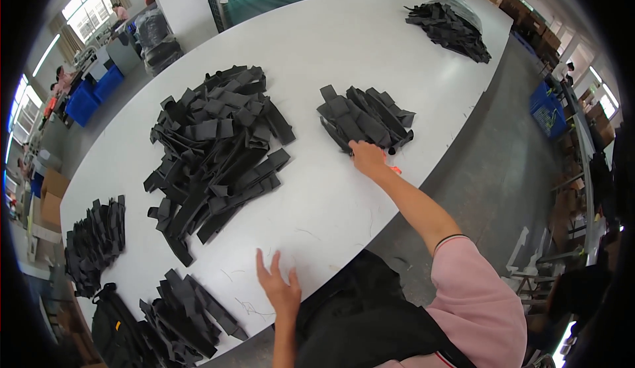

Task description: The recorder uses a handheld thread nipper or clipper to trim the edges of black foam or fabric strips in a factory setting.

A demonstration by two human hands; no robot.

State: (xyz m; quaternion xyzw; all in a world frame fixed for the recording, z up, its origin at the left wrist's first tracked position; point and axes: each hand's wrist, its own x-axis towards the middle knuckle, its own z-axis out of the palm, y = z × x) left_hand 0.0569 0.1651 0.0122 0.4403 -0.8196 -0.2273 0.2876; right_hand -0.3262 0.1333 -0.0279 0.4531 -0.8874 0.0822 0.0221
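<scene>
My right hand (368, 159) reaches to the near edge of a small pile of black fabric strips (364, 120) on the right side of the table. Its fingers are drawn together against the strips, and what they grip is hidden. Beside this hand a small orange-red thing (395, 169) shows in part; its kind cannot be made out. Low over the table's near edge, my left hand (280, 287) is open, fingers apart, holding nothing. A larger heap of black strips (221, 130) lies ahead of it.
On the white table (317, 50) are more strip bundles at the left (96, 242) and near left (188, 315), beside a black bag (116, 322). At the far right, another strip pile (450, 30) spills from a clear plastic bag (456, 2). Loose threads (254, 307) lie near my left hand.
</scene>
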